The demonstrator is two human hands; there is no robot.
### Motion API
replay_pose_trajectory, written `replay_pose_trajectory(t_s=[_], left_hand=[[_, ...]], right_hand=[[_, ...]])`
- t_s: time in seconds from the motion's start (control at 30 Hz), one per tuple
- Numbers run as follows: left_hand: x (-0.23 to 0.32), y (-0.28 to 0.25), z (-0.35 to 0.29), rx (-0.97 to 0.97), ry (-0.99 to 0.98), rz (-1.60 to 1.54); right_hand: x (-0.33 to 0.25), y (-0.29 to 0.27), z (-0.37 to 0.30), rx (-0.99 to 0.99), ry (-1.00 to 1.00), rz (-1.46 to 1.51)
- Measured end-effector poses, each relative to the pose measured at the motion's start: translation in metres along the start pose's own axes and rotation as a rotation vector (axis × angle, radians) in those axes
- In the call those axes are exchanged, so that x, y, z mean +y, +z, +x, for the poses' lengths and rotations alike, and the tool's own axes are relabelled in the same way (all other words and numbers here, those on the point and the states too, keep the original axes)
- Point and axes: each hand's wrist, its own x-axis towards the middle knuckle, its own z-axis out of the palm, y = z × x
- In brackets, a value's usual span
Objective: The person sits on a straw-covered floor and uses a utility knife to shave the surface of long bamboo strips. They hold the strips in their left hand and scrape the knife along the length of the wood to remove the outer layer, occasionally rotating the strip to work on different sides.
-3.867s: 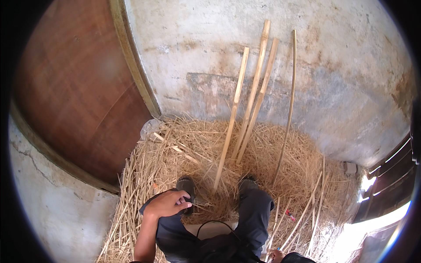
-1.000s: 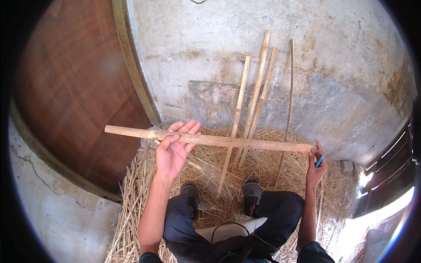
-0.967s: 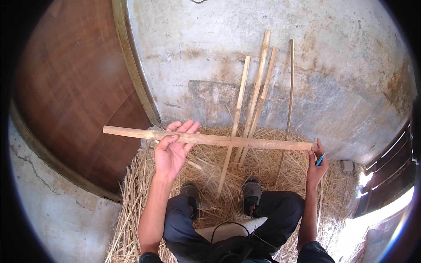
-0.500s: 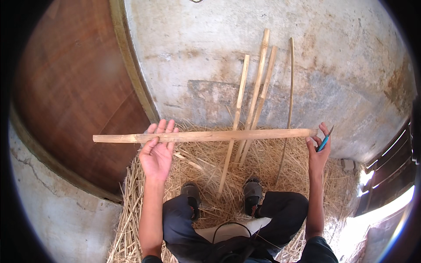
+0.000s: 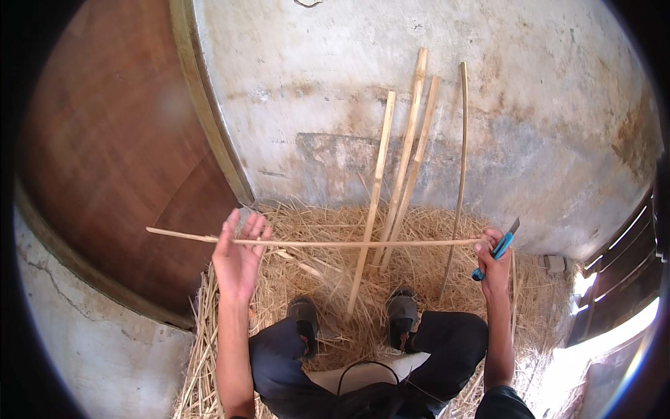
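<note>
While supporting a bamboo strip [image 5: 314,244] roughly level from hand to hand, showing mainly its narrow edge to the head camera. With the right hand [image 5: 495,264], pinching the strip's right end between thumb and fingers and, in the same grip, holding a blue knife [image 5: 502,244], blade bare and pointing up and outward, clear of the strip. With the left hand [image 5: 239,255], spreading the fingers, palm upward, and letting the strip lie across between thumb and fingers; not being able to tell from this view how firmly, if at all, pinching. Leaving a free length of strip beyond the left grip, toward a brown door panel [image 5: 105,140].

Judging the step in hand: apparently handling and checking the strip edge-on, not cutting. Judging the next move as calling for a definite left grip, a steady level, and care with the blade just beside the right fingers.

Ahead of the grip, finding three pale sticks [image 5: 409,140] and, farther right, a thin rod [image 5: 463,153], apparently leaning on a stained wall [image 5: 335,77]. Below the grip, seeing loose straw-like shavings [image 5: 314,216] and dark shoes [image 5: 403,311].

Checking for markings: finding no brand, label or legible writing; not excluding marks on the knife handle under the fingers.
</note>
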Motion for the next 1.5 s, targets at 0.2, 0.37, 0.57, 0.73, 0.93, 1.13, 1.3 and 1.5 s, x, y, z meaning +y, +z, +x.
replay_pose_trajectory(t_s=[0.2, 0.37, 0.57, 0.73, 0.93, 1.13, 1.3, 1.5], left_hand=[[-0.004, -0.004, 0.001, -0.041, -0.126, 0.188], [-0.005, -0.003, -0.005, -0.131, -0.089, 0.082], [-0.009, 0.01, -0.007, -0.209, 0.005, 0.101], [-0.01, 0.006, -0.008, -0.22, 0.039, 0.141], [-0.011, 0.011, -0.012, -0.197, 0.064, 0.149], [-0.013, 0.007, -0.007, -0.193, 0.198, 0.234], [-0.012, 0.007, -0.011, -0.195, 0.337, 0.402], [-0.022, 0.018, -0.02, -0.359, 0.237, 0.809]], right_hand=[[0.002, -0.009, 0.002, 0.096, -0.018, -0.105], [0.006, 0.0, 0.006, 0.175, -0.124, -0.151], [-0.002, 0.003, 0.002, 0.127, -0.048, -0.164], [-0.02, 0.015, -0.006, 0.087, 0.04, -0.102], [-0.009, 0.009, -0.003, 0.063, 0.103, -0.182], [0.014, -0.006, -0.006, -0.342, 0.067, -0.778], [0.012, 0.001, -0.006, -0.311, 0.059, -0.79], [-0.002, 0.011, -0.012, -0.344, 0.024, -0.897]])
